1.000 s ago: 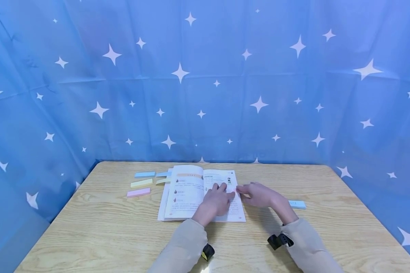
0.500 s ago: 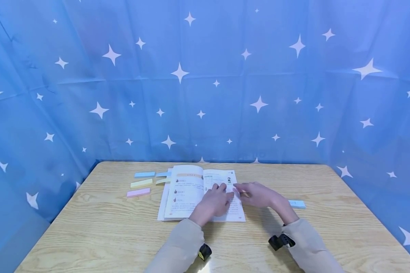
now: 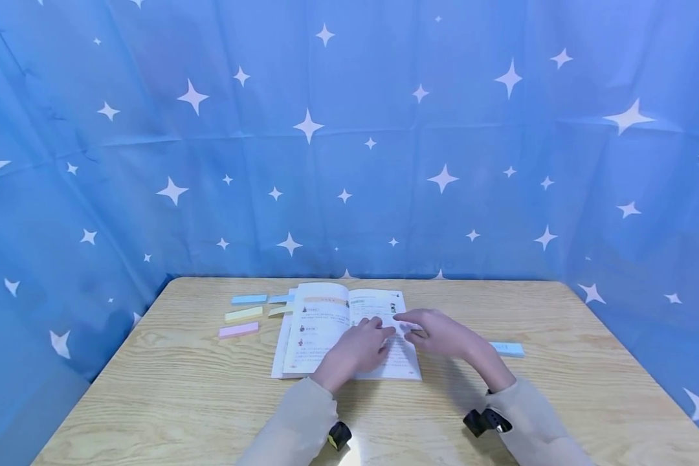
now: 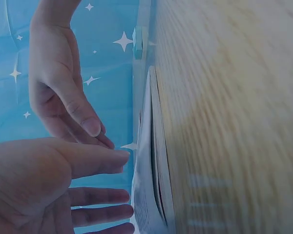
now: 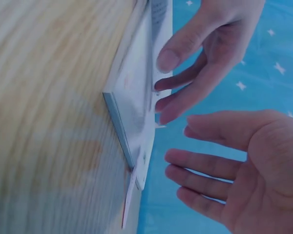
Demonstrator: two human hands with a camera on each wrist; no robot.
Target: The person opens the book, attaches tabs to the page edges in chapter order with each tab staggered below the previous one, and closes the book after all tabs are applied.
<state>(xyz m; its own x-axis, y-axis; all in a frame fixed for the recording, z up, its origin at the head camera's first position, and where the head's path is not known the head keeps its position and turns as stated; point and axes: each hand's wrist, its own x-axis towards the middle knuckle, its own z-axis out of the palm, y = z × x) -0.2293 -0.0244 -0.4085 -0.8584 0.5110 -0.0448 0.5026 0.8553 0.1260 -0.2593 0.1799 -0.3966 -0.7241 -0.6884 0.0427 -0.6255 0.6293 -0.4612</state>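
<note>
Neither grip has closed on anything: the left hand (image 3: 358,346) lies over the right-hand page of the open book (image 3: 326,323) with its fingers nearly straight and slightly spread, fingertips at the page; whether they press it cannot be told; the right hand (image 3: 439,333) hovers just beside it at the book's right edge, fingers loosely extended, the forefinger pointing toward the left hand's fingertips; in the right wrist view the right hand (image 5: 244,165) is open, palm showing, holding nothing, while the left hand's fingers (image 5: 178,95) reach the edge of the pages; in the left wrist view the left hand (image 4: 49,180) is also open, and the right hand (image 4: 58,87) hangs close above it, thumb out.

The book lies flat and open on the wooden worktop (image 3: 180,388), near the far middle; its stacked pages show as a thin edge in both wrist views; left of the book lie sticky note pads, well apart from the hands: a blue one (image 3: 248,299) farthest back, a yellow one (image 3: 243,314) next, a pink one (image 3: 238,331) nearest; another blue pad (image 3: 508,349) lies on the worktop right of the right wrist; a blue curtain with white stars (image 3: 349,142) closes in the worktop on three sides.
</note>
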